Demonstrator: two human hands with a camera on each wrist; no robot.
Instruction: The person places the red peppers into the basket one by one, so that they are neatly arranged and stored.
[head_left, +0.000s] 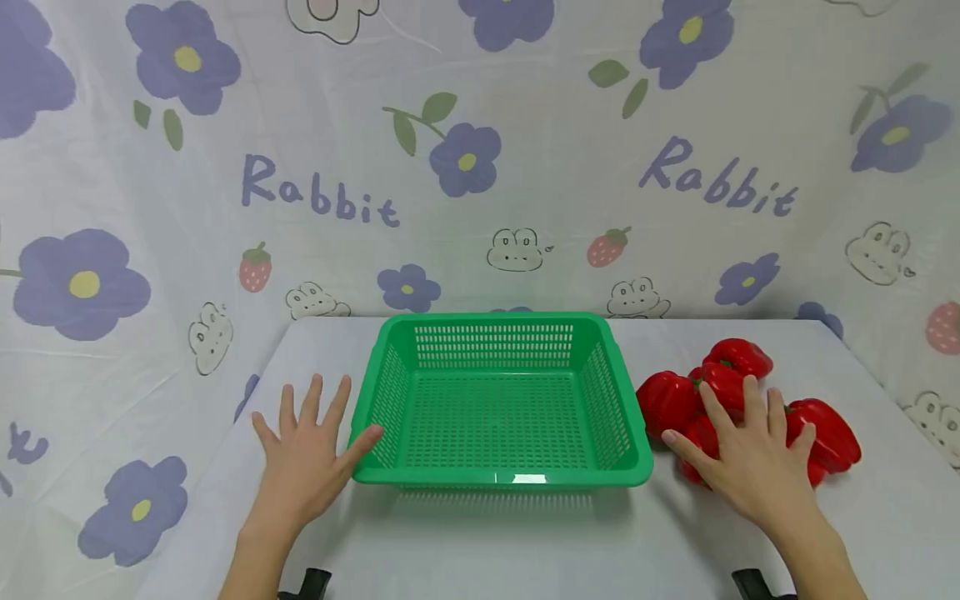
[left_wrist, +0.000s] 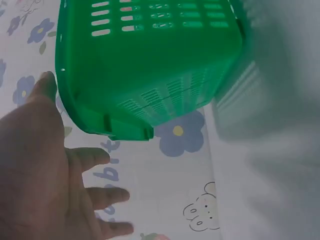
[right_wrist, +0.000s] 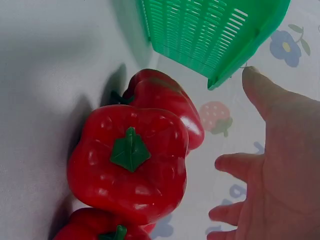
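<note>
A green plastic basket (head_left: 502, 478) with slotted walls stands in the middle of the white table, and nothing lies in it. My left hand (head_left: 303, 458) is at its left side, fingers spread, the thumb at the rim; whether it touches cannot be told. To the right of the basket is a cluster of several red bell peppers (head_left: 666, 403) with green stems. Over them hovers my right hand (head_left: 761, 467), fingers spread and holding nothing. The right wrist view shows a gap between that hand and the nearest bell pepper (right_wrist: 100, 165). Some peppers are partly hidden by the hand.
Behind the white table (head_left: 495, 550) hangs a pale cloth (head_left: 525, 100) printed with purple flowers, strawberries and rabbits. It runs down the left side too. Dark strap ends (head_left: 315, 581) show by the wrists at the bottom edge.
</note>
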